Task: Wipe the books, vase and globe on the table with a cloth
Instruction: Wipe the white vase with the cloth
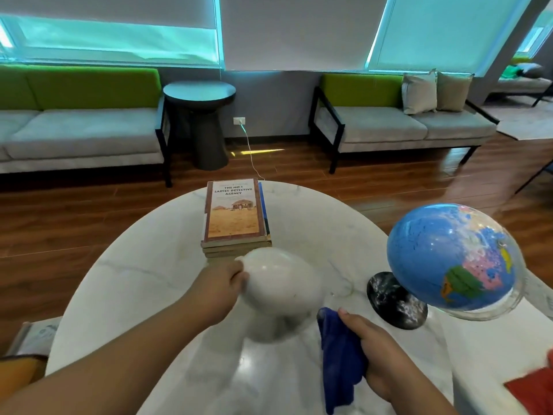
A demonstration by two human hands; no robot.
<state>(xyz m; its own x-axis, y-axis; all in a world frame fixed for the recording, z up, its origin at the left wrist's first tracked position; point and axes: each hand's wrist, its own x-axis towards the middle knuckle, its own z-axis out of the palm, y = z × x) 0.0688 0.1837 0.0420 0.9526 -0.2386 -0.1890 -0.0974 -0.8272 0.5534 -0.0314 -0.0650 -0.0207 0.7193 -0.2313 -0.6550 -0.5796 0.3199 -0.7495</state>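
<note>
Gripping vase (281, 284), left fingers (239, 277), cloth (339, 357), right fingers (351, 317)

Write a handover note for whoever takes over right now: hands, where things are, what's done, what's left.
Left hand grips the vase at its left side. Right hand holds the cloth just right of the vase; contact unclear.
Vase stands on the table, books stacked behind it, globe on its stand at the right.
Done: nothing shows which things are wiped.
Left: wipe the vase now; then books and globe unless known done.
</note>
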